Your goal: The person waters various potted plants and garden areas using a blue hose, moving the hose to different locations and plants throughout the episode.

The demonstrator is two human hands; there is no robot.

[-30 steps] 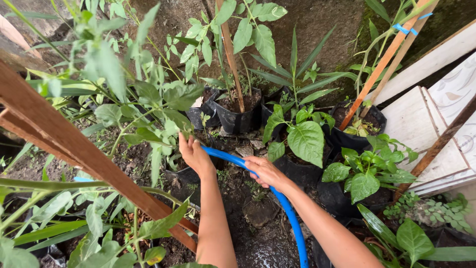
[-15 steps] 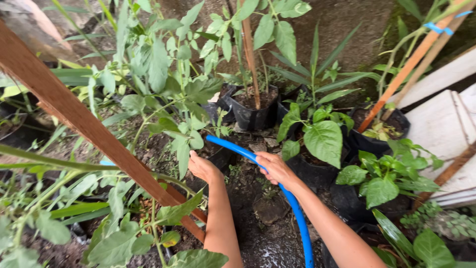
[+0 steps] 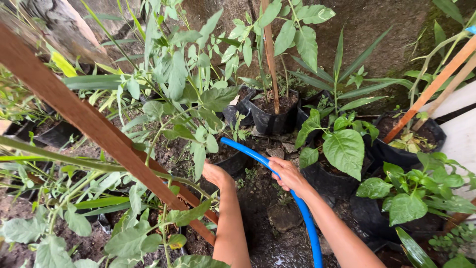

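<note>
The blue hose (image 3: 277,173) runs up from the bottom edge between the 2 arms, curves left over the wet soil (image 3: 267,243) and ends just above a black pot (image 3: 230,161) under the leafy plant (image 3: 193,99). The right hand (image 3: 287,174) lies on the hose midway along, fingers wrapped over it from the top. The left hand (image 3: 215,173) is pushed in under the plant's leaves beside the pot; its fingers are hidden by foliage, so I cannot tell whether they are wide, narrow or holding anything. A slanting wooden slat (image 3: 99,126) crosses in front of the plant on the left. Behind stands a pot with a stake (image 3: 270,54), and to the right 2 more pots carry broad-leaved seedlings (image 3: 344,149). Likely risks: the hose tip sits close to thin stems, so a jerk of the right hand could bend or snap them; a hard jet could wash soil out of the small pot; the muddy ground looks slippery
</note>
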